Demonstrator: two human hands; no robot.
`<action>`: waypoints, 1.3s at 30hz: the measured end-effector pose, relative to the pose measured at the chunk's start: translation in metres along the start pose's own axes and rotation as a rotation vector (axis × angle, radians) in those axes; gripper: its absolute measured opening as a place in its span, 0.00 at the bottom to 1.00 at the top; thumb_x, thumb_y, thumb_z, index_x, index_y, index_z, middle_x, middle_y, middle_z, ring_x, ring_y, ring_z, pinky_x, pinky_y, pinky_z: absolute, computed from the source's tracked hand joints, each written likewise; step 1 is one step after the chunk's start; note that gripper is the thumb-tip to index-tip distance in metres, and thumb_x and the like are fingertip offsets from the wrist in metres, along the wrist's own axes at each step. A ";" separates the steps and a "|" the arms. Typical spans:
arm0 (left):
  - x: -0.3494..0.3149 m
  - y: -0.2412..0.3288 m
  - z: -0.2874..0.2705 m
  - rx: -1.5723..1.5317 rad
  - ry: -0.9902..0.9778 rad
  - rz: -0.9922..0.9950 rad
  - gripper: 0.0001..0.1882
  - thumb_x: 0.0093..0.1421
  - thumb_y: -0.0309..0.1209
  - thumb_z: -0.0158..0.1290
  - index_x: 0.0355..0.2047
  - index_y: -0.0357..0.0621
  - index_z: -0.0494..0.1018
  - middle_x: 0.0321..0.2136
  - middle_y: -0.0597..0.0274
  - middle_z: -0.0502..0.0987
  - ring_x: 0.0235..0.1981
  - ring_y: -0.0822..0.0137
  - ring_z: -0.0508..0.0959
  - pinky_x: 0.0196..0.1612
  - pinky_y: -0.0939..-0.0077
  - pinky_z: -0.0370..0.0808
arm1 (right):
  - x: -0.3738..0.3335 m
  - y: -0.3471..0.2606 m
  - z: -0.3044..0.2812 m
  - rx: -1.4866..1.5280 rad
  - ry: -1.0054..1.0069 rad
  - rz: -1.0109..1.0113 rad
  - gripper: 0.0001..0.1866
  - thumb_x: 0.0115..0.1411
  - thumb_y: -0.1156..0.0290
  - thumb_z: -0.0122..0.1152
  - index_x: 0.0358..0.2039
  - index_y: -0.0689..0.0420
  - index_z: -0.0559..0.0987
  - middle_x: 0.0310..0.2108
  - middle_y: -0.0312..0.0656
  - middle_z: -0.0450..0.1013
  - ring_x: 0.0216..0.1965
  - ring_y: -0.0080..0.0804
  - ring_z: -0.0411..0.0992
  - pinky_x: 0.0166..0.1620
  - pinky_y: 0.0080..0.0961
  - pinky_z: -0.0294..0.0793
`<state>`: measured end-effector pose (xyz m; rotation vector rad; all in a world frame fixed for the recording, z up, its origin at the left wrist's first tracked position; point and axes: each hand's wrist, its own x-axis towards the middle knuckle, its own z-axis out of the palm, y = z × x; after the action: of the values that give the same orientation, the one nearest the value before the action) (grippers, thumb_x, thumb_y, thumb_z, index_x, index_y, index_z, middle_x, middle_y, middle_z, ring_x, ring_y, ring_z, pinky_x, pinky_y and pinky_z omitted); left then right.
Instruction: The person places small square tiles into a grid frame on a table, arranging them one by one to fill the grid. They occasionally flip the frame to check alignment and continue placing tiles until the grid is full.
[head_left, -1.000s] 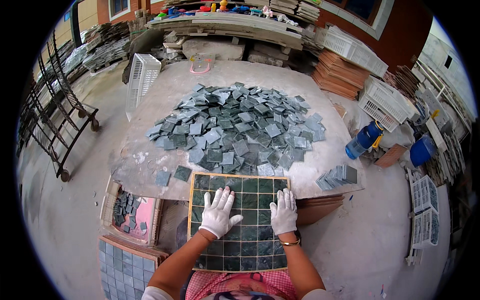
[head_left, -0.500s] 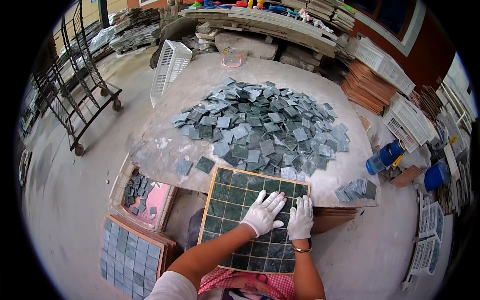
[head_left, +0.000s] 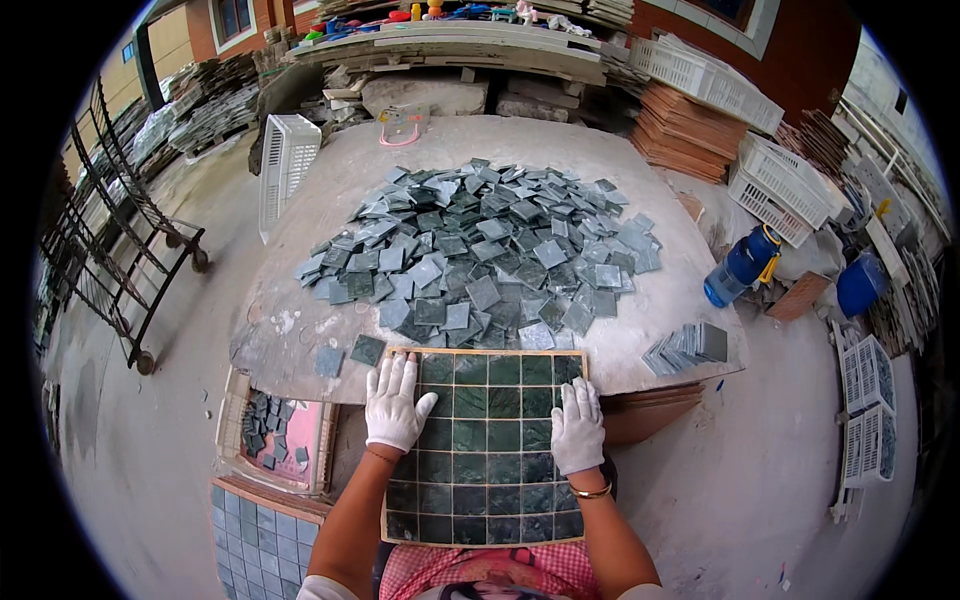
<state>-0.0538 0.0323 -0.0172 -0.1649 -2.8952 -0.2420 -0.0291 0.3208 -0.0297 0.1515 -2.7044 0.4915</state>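
A wood-edged board of dark green square tiles lies in front of me, its far end on the table's near edge. The tiles sit in a grid with pale lines between them. My left hand, in a white glove, lies on the board's upper left edge, fingers stretched and thumb apart over the tiles. Along the right edge rests my gloved right hand, its fingers extended and slightly bent against the frame. Beyond the board a large heap of loose grey-green tiles covers the middle of the table.
A leaning row of tiles stands at the table's right. To the left are a crate of small tile pieces and another tiled board. A blue bottle, white crates and a wheeled rack stand around.
My left hand has moved from the middle of the tiles to the board's upper left edge. The board now sits straighter before me. My right hand stays at its right edge.
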 end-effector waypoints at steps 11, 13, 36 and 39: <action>0.019 0.103 0.020 0.037 -0.030 -0.055 0.57 0.52 0.68 0.40 0.60 0.22 0.50 0.62 0.33 0.50 0.66 0.43 0.46 0.66 0.51 0.38 | -0.001 -0.005 0.002 -0.040 0.044 -0.015 0.23 0.58 0.66 0.54 0.51 0.64 0.69 0.57 0.51 0.61 0.60 0.49 0.56 0.62 0.43 0.55; 0.021 0.122 0.027 0.043 -0.018 -0.039 0.56 0.52 0.68 0.40 0.60 0.22 0.49 0.63 0.33 0.49 0.66 0.42 0.45 0.66 0.51 0.39 | -0.001 -0.008 0.001 -0.053 0.040 -0.020 0.22 0.57 0.66 0.54 0.51 0.64 0.70 0.55 0.51 0.62 0.60 0.48 0.57 0.63 0.43 0.54; -0.166 0.052 -0.039 -0.132 -0.073 0.215 0.35 0.55 0.54 0.49 0.55 0.40 0.67 0.56 0.50 0.67 0.57 0.50 0.66 0.60 0.45 0.55 | -0.003 -0.071 0.004 0.124 -0.273 -0.587 0.33 0.57 0.51 0.54 0.57 0.59 0.66 0.59 0.48 0.60 0.62 0.42 0.55 0.66 0.44 0.46; -0.159 0.047 -0.049 -0.152 -0.091 0.190 0.35 0.55 0.54 0.49 0.55 0.41 0.67 0.55 0.50 0.68 0.56 0.51 0.67 0.60 0.46 0.54 | 0.035 -0.052 0.014 0.046 -0.231 -0.474 0.35 0.59 0.47 0.49 0.59 0.59 0.64 0.61 0.48 0.58 0.65 0.40 0.51 0.67 0.42 0.42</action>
<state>0.1166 0.0555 -0.0011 -0.4870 -2.9235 -0.4299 -0.0572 0.2657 -0.0113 0.8853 -2.7401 0.4086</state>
